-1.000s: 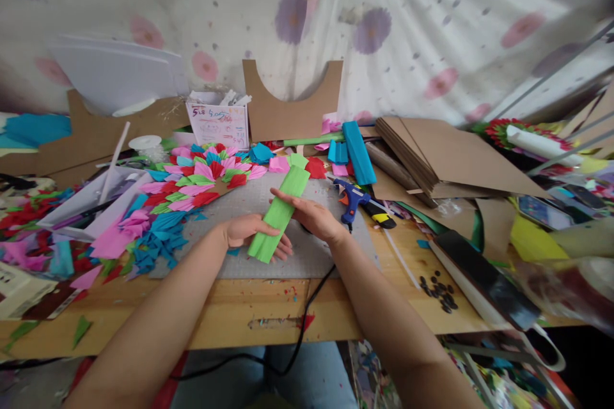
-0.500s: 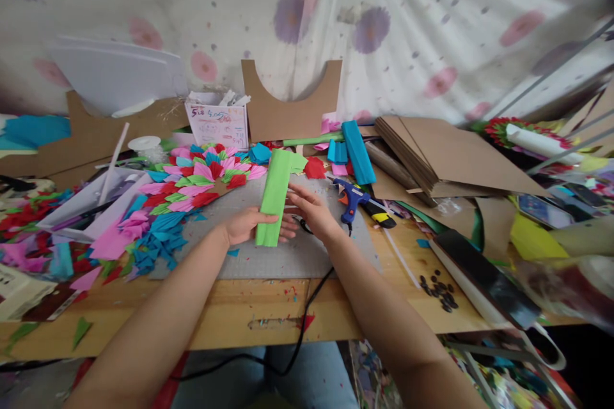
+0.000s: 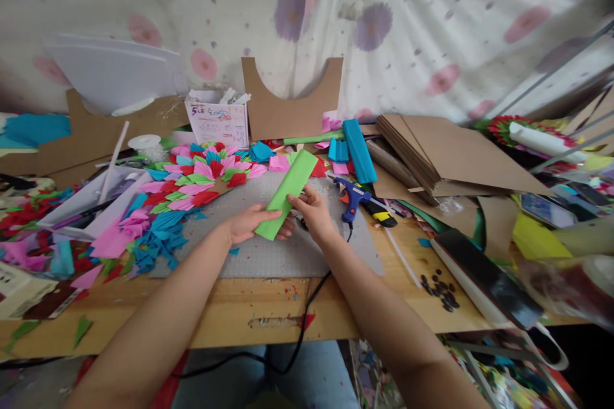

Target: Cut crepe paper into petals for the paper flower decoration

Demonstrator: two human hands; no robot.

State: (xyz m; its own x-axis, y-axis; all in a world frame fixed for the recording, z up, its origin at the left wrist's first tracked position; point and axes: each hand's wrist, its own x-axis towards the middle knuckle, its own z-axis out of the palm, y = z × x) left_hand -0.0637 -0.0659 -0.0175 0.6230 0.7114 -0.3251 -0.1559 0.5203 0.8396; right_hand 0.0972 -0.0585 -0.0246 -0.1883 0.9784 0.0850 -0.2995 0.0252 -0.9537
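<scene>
A folded strip of bright green crepe paper [image 3: 286, 192] is held slanted above the grey cutting mat [image 3: 268, 249]. My left hand [image 3: 249, 222] grips its lower end from the left, fingers curled under it. My right hand [image 3: 311, 211] pinches its right edge near the middle. To the left of the hands lies a fan of pink, red, green and blue paper petals [image 3: 196, 179] glued on cardboard.
A blue glue gun [image 3: 352, 197] lies just right of my right hand, its black cord [image 3: 307, 307] running off the front table edge. Stacked cardboard sheets [image 3: 446, 156], blue paper rolls [image 3: 357, 150], a white box [image 3: 219, 121] and paper scraps [image 3: 153, 239] crowd the table.
The green strip was lifted upright off the mat, then tilted to the right. My right hand went from lying flat on it to pinching its edge.
</scene>
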